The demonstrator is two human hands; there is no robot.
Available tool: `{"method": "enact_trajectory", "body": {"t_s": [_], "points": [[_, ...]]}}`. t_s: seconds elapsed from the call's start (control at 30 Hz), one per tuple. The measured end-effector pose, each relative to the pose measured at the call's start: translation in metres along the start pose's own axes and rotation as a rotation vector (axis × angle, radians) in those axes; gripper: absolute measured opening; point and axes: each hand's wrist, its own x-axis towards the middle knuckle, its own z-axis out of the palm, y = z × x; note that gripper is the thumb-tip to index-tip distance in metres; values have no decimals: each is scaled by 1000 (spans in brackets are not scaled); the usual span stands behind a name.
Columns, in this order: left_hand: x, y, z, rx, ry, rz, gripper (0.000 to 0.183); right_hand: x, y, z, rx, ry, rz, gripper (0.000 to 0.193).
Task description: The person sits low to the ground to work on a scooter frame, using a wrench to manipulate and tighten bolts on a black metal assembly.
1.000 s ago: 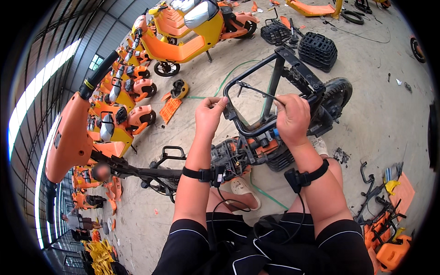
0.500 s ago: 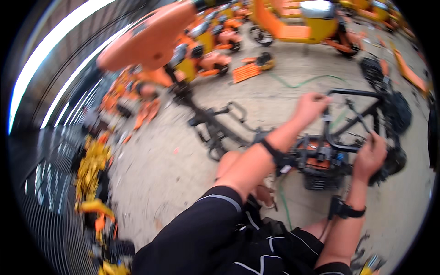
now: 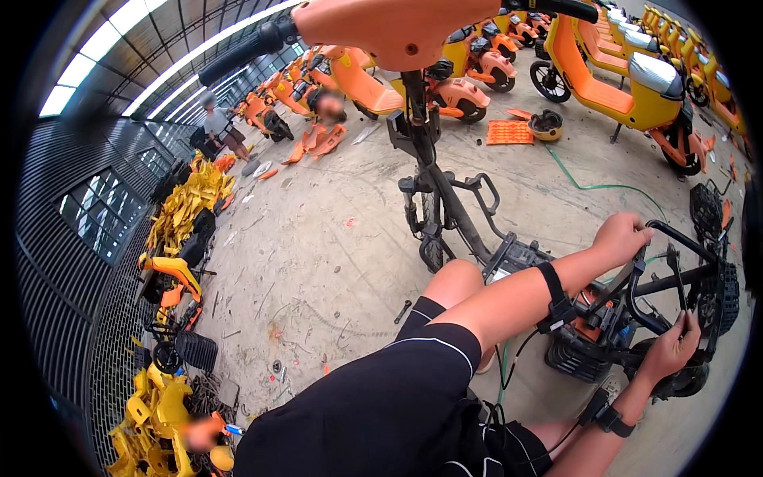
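A stripped scooter frame of black tubes stands before me, its orange front cover and handlebar still attached. At its rear, my left hand is closed on the upper corner of the black tube loop. My right hand pinches the lower end of a thin black bar beside that loop. Whether the bar is fixed to the frame I cannot tell. Below my left forearm, the frame holds a black box-like part and orange parts with wires.
Rows of orange and yellow scooters stand at the back and right. A yellow helmet and an orange panel lie on the floor near a green hose. Yellow panels are heaped along the left wall. A person stands far left.
My view has swung left, so the scooter and both hands sit farther right and the picture is sharper. Both hands stay at the rear tubes.
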Motion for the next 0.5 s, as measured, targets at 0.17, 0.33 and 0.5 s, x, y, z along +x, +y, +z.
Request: {"method": "enact_trajectory", "body": {"t_s": [0.17,0.33,0.5], "points": [[-1,3,-4,45,16,22,36,-2,-2,-1,-11,-9,-6,9],[-1,-3,-3,85,-10,31,36,0,-8,-3,-1,-16,-22,10],[-3,6,-2,205,37,10,34,-1,-8,-4,15,-6,-29,10]]}}
